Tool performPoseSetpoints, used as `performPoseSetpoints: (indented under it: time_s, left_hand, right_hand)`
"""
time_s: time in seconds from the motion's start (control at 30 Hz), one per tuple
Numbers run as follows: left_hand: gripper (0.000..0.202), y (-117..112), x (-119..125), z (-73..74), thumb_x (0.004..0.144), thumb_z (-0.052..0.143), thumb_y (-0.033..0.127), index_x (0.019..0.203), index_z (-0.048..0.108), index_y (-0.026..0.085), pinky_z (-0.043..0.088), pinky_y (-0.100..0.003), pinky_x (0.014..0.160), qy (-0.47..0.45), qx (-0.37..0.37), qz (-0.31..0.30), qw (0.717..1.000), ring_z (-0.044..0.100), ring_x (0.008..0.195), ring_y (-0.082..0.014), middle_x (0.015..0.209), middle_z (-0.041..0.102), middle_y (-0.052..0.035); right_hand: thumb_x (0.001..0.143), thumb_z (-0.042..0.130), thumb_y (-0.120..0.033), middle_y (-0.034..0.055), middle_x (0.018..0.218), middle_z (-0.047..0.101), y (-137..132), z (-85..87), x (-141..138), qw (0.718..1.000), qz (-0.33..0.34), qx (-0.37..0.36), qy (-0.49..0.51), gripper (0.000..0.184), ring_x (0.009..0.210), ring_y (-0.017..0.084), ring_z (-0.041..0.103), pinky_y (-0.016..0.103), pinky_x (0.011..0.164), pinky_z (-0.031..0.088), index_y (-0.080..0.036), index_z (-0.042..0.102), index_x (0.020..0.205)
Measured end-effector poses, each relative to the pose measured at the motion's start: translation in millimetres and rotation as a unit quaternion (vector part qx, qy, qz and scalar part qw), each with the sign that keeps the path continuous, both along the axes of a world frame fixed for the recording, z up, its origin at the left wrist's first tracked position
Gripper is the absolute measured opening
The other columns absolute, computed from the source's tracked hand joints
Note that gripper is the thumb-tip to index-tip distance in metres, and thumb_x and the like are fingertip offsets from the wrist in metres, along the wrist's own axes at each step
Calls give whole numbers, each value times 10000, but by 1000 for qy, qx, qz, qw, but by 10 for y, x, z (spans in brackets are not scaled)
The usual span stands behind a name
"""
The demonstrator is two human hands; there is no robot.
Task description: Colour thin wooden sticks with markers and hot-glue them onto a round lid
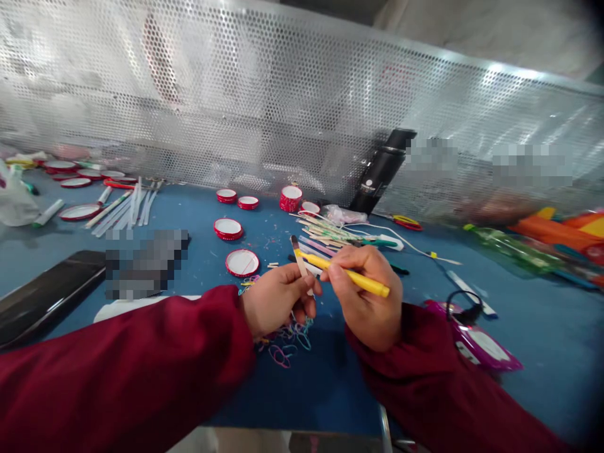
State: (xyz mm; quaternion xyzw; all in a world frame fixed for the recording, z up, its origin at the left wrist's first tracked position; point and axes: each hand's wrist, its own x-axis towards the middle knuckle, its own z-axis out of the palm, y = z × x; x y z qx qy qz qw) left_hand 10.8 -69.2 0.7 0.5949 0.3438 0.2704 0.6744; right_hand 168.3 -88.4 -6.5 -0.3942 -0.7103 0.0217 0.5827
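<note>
In the middle of the head view, my left hand point(276, 299) pinches a flat wooden craft stick point(300, 259) that has a dark tip and leans upward. My right hand point(370, 292) is closed around a yellow marker pen point(361, 279), held like a pencil. The pen's front end meets or nearly meets the stick just below its dark part; exact contact is too small to tell. Beneath my left hand lie small coloured elastic bands point(283, 355), partly covered. Several sticks point(325, 233) are heaped beyond my hands.
Round red-rimmed lids point(228, 228) sit on the blue table point(302, 402). A black bottle point(380, 173) leans against the perforated metal panel point(283, 100). Left are a black phone point(51, 289) and translucent strips point(116, 214); right, a purple packet point(488, 346), scissors point(406, 222) and a green plastic bottle point(514, 248).
</note>
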Motion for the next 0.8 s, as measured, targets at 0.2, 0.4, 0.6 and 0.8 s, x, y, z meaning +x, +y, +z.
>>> performPoseSetpoints:
  time_s: [0.2,0.4,0.6,0.8]
  left_hand:
    - [213,-4,-7,-9,932,380,331,845,491,171,267,-150,393,-3,0,-6,1000,435,424,-46,597,532,24]
    - [207,-15,-5,34,938,369,297,832,488,165,262,-156,396,6,-6,-1,1000,429,417,-44,585,525,26]
    - [194,7,-6,19,935,380,292,835,489,167,250,-162,394,1,-1,1,1000,433,420,-48,583,527,26]
    - [195,14,-12,13,929,393,305,839,500,169,264,-162,404,-1,6,4,1000,435,424,-48,585,535,27]
  right_hand:
    - [818,598,-204,3,699,602,7,-7,0,1000,11,2,6,51,656,163,576,336,655,473,-219,550,824]
    - [821,595,-209,5,705,606,-4,-8,-3,1000,12,-1,10,50,663,167,583,333,642,475,-224,548,833]
    - [833,590,-215,4,714,615,6,-27,3,1000,-3,-9,11,48,655,163,584,331,643,475,-223,546,850]
    - [830,595,-218,3,714,609,0,-20,-7,1000,-17,-1,9,46,662,163,588,329,655,482,-219,552,848]
